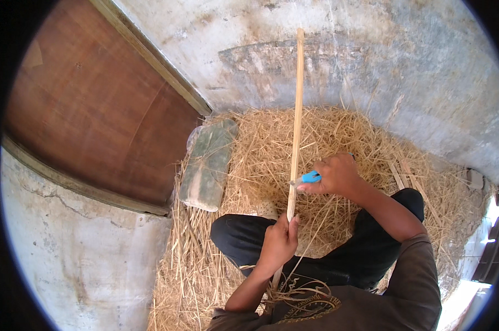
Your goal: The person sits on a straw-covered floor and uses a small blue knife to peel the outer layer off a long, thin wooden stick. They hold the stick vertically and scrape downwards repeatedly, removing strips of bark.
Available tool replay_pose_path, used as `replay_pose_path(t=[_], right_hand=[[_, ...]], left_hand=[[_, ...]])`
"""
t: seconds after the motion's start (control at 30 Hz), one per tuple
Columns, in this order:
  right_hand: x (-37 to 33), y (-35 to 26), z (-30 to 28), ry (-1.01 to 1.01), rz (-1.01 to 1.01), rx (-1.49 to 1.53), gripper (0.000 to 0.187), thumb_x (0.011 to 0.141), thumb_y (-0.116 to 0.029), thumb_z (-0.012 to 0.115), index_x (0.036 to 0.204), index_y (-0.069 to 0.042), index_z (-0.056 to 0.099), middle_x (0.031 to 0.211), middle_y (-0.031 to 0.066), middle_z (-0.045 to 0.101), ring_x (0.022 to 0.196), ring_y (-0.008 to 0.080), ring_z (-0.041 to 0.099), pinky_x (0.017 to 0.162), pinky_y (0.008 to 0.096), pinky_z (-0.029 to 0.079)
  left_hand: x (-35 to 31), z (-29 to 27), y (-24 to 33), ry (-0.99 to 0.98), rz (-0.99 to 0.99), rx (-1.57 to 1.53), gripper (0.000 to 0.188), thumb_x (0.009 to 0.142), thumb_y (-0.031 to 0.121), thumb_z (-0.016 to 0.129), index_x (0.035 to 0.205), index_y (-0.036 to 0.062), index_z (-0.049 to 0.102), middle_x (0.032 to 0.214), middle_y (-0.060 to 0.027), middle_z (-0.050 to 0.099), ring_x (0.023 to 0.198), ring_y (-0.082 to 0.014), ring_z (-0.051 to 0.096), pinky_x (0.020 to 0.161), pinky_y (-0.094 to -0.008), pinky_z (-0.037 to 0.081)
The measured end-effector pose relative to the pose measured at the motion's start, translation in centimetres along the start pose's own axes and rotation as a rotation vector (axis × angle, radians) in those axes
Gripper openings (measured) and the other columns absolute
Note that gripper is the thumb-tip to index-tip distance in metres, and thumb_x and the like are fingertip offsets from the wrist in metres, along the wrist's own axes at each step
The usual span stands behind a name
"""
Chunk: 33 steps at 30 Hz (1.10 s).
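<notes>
A long, pale wooden strip (297, 118) runs from my lap out toward the far wall. My left hand (280, 243) is closed around its near part, just above my lap. In my closed right hand (337, 174) is a knife with a bright blue handle (310, 177), seemingly a utility knife. Its blade lies against the strip a little beyond my left hand. Thin curled shavings (307, 291) lie on my shirt and lap around the strip's near end.
Straw-like shavings (260, 146) cover the floor around my bent legs. A greenish block-shaped bundle (210, 165) lies to the left, beside a brown panel (106, 105) framed in wood. A stained, pale wall (393, 60) rises at the far side. Loose strips (406, 174) lie on the right.
</notes>
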State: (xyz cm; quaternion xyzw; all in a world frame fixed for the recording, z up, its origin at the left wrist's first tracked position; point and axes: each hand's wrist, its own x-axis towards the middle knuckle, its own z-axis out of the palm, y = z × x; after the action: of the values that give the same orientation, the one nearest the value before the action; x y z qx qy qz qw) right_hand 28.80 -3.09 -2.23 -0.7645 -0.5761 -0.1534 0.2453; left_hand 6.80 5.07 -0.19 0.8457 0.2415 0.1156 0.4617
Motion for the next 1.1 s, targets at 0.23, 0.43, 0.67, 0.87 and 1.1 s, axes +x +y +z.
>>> replay_pose_path(t=[0.23,0.43,0.67,0.87,1.1], right_hand=[[0.9,5.8,3.2,0.237,0.332,-0.244,0.069,0.071,-0.077,0.056,0.06,-0.009,0.064,0.048,0.0061,0.055,0.041,0.0192,0.054,0.041,0.0348,0.04],[-0.2,1.4,0.3,-0.268,0.317,0.031,0.068,0.075,-0.074,0.055,0.064,-0.008,0.068,0.047,0.0071,0.054,0.039,0.021,0.053,0.039,0.036,0.04],[-1.1,-3.3,0.2,-0.247,0.108,0.123,0.075,0.073,-0.08,0.049,0.057,-0.008,0.064,0.046,0.0102,0.053,0.042,0.0282,0.057,0.042,0.0404,0.042],[-0.2,-2.5,-0.5,-0.338,0.102,0.098,0.075,0.072,-0.081,0.049,0.055,-0.008,0.063,0.046,0.0102,0.053,0.04,0.0282,0.055,0.044,0.0383,0.043],[0.1,-2.5,0.2,-0.205,0.079,0.096,0.074,0.073,-0.08,0.049,0.056,-0.009,0.063,0.044,0.0081,0.052,0.04,0.0247,0.056,0.042,0.0382,0.042]], left_hand=[[-3.4,0.0,0.5,-0.272,-0.255,-0.212,0.017,0.097,0.015,0.049,0.089,0.0002,0.052,0.053,-0.0116,0.049,0.042,-0.0195,0.052,0.044,-0.0337,0.04],[-5.5,0.3,-0.8,-0.267,-0.411,-0.524,0.024,0.1,0.024,0.046,0.085,0.0056,0.048,0.054,0.0051,0.041,0.04,-0.004,0.039,0.038,-0.025,0.033],[-4.1,-1.1,-1.3,-0.131,-0.203,-0.352,0.023,0.101,0.023,0.043,0.097,0.0014,0.051,0.057,-0.0018,0.044,0.052,-0.0077,0.042,0.048,-0.0272,0.037],[-4.6,-1.1,-0.4,-0.121,-0.091,-0.057,0.02,0.099,0.018,0.045,0.091,-0.0001,0.047,0.059,-0.0202,0.05,0.055,-0.0372,0.055,0.051,-0.0418,0.042],[-3.6,-2.3,0.1,-0.038,-0.026,0.165,0.015,0.094,0.011,0.049,0.087,-0.0004,0.042,0.057,-0.0255,0.051,0.058,-0.0467,0.056,0.049,-0.0528,0.04]])
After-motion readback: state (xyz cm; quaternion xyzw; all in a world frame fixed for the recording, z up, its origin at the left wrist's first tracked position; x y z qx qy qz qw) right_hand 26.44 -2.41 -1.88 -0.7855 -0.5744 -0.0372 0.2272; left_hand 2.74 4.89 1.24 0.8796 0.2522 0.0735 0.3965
